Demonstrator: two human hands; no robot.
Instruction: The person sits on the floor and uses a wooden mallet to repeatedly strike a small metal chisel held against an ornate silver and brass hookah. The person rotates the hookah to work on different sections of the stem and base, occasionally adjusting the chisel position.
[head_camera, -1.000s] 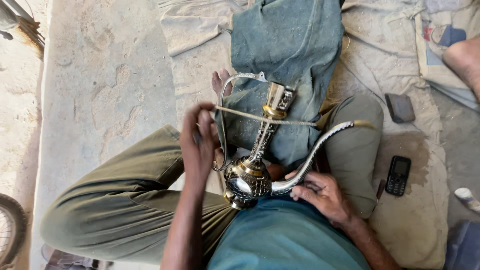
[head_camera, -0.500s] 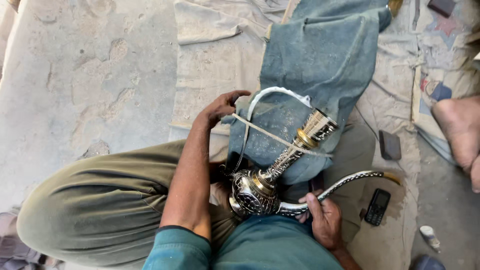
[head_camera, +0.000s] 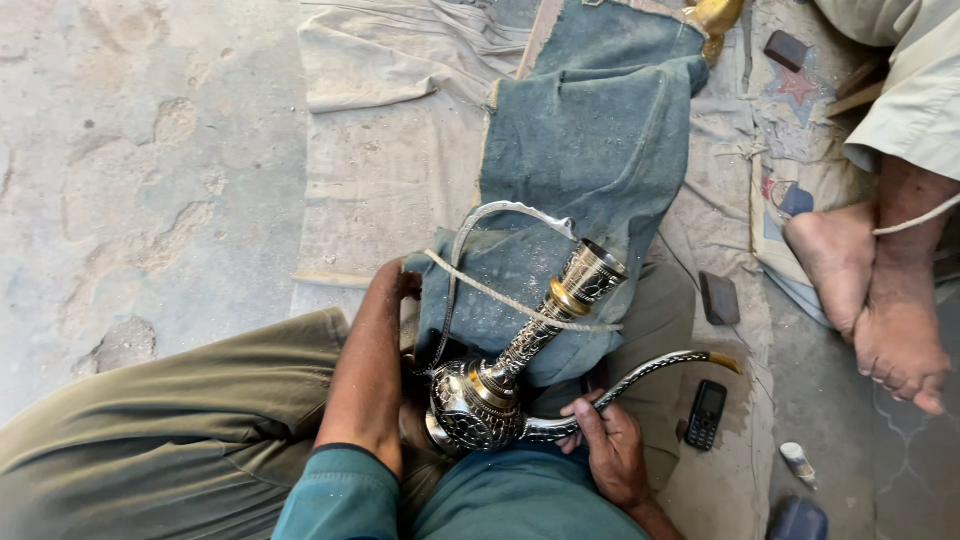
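Note:
An ornate silver and brass jug (head_camera: 480, 400) lies across my lap, its long neck (head_camera: 565, 300) pointing up and to the right over a dusty blue cloth (head_camera: 590, 150). Its thin curved handle (head_camera: 500, 210) arches over the cloth. A pale cord (head_camera: 500, 295) runs across the neck. My right hand (head_camera: 612, 450) grips the base of the curved spout (head_camera: 650, 368) beside the jug's round body. My left hand (head_camera: 403, 285) rests at the cloth's left edge by the cord's end, fingers tucked out of sight.
A dark mobile phone (head_camera: 708, 412), a small dark block (head_camera: 720, 297) and a small white tube (head_camera: 797, 463) lie on sackcloth (head_camera: 390, 170) to my right. Another person's bare feet (head_camera: 870, 290) rest at the right. Rough concrete floor (head_camera: 130, 180) lies to the left.
My left hand has dropped from the jug's handle to the cloth's left edge. The jug leans further right. My right hand has stayed on the spout.

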